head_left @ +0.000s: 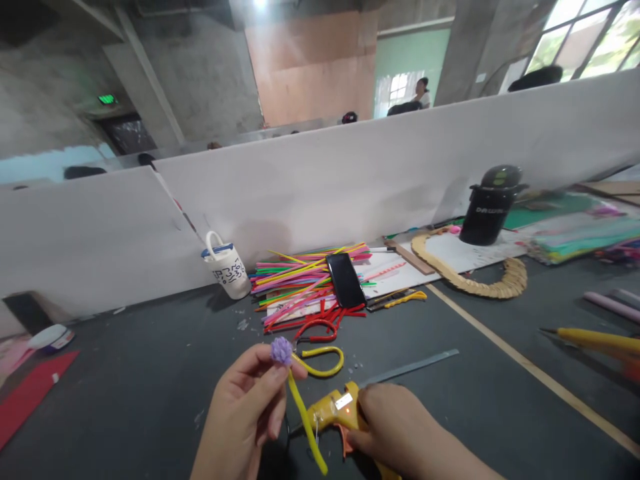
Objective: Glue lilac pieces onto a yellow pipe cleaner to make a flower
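My left hand [255,393] pinches a small purple flower [281,351] between thumb and fingers. A yellow pipe cleaner stem [306,420] hangs from the flower, slanting down to the right. My right hand [395,417] is wrapped round a yellow hot glue gun [330,409] with an orange trigger. Its nozzle points left, behind the stem; I cannot tell whether they touch. A clear glue stick [410,368] sticks out behind the gun. Just beyond my left hand lie scissors with one red and one yellow handle [325,371], their blades hidden by my fingers.
Colourful pipe cleaners [300,280] lie in a pile with a black phone [346,280] on top. A white cup [227,270] stands left, a black tumbler [487,210] at right. Another yellow tool [595,339] enters from the right edge. A white partition [325,180] runs behind.
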The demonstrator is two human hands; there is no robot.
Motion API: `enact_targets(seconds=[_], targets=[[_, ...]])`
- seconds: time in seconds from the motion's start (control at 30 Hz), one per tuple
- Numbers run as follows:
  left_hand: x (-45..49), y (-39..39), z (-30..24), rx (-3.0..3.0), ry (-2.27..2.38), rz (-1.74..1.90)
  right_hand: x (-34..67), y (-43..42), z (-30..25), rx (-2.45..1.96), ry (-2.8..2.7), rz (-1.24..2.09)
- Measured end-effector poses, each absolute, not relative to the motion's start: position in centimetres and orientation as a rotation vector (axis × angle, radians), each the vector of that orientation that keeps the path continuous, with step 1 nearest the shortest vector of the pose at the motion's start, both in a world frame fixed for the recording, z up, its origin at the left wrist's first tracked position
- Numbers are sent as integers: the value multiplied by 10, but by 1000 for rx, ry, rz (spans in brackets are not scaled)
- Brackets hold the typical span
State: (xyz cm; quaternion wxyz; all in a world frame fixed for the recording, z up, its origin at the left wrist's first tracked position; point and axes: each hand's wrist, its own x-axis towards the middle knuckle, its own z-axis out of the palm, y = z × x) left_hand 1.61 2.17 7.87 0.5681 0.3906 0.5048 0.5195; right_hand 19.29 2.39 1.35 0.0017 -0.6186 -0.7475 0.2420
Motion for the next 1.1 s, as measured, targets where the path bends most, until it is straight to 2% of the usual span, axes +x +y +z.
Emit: enact_targets(seconds=[0.33,0.57,0.67,0.83,1.03,1.1], targets=[[4,7,70,834,1232,1270,220,23,10,-1663,-1937,1175],[-1,-5,61,760,1134,1162,232,23,37,-1242,-1330,1732],[0,-9,53,748,1101,1137,226,21,47,-1066,-1302,1850],[3,-11,45,685,1223,1171,224,5,38,-1083,-1430,1715],[9,-11,44,626,1275,1148,234,-17,6,-1203,-1557,1115],[11,-11,45,602,1273,1106,235,-19,0,-1169,-1555,1043]])
